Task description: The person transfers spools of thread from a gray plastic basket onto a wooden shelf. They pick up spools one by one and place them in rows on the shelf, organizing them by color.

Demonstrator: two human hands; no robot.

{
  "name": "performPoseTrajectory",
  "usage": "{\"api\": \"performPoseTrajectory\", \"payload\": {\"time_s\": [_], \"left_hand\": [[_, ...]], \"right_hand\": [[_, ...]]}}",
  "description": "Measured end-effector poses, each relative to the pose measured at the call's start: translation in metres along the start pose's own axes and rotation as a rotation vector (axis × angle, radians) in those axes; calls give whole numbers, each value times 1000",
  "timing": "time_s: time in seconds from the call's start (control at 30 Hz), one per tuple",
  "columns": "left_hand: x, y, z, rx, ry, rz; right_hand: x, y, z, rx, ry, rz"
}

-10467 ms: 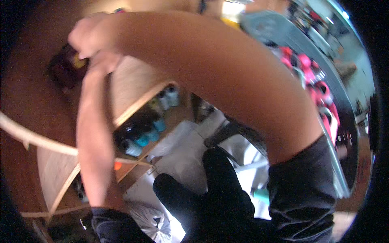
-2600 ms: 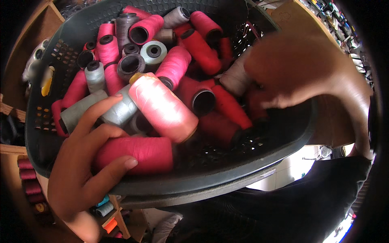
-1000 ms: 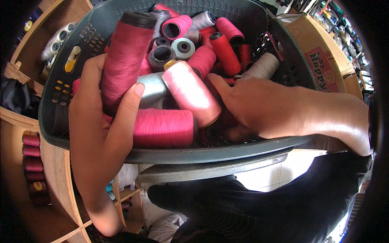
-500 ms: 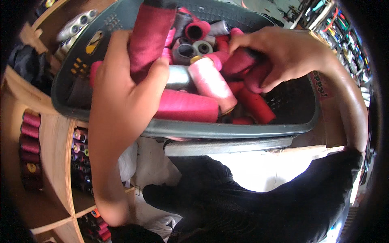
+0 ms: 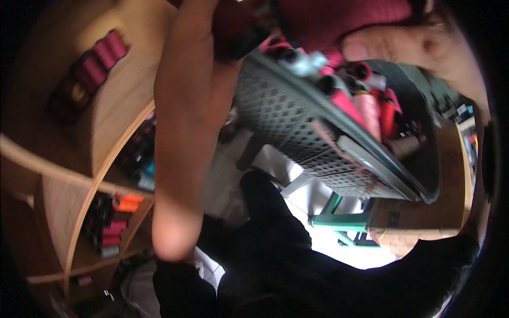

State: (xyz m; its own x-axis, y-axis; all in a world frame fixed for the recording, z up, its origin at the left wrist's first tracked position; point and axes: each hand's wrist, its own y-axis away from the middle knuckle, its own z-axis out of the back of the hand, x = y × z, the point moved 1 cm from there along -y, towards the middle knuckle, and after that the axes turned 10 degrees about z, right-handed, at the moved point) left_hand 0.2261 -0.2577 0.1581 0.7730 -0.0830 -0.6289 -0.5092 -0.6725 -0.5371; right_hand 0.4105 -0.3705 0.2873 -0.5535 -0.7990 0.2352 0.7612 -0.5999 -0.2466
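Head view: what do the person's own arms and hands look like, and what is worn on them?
Both hands are bare: no gloves, rings or watch show. The left forearm is uncovered up to a dark, black-looking sleeve at the elbow. Of the right hand only a thumb and knuckles show near the top edge; its arm runs down the right rim into another dark sleeve. No markings are visible.

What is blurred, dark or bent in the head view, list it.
Head view: the left forearm and right hand sit so close that they are soft and blurred; the dark red spool at the top edge is smeared; the wooden shelf edges bow from fisheye distortion; the floor patch is overexposed white; the rim is black.
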Motion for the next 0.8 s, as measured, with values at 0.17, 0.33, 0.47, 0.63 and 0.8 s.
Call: {"api": "performPoseTrajectory", "payload": {"time_s": [0.17,0.33,0.47,0.63,0.8], "left_hand": [[-22,42,21,-356,57,-209],[-71,95,69,-690,-279,-358],[-72,117,90,-874,-846,-464],[-81,107,125,-948,-1281,-632],[-105,111,169,-1101,-1453,-552]], "right_hand": [[7,-66,-43,90,89,212],[24,-125,-54,412,122,-57],[-14,-196,-77,419,415,-576],[-97,-258,-117,12,178,-433],[-171,-331,-175,-272,-79,-341]]}}
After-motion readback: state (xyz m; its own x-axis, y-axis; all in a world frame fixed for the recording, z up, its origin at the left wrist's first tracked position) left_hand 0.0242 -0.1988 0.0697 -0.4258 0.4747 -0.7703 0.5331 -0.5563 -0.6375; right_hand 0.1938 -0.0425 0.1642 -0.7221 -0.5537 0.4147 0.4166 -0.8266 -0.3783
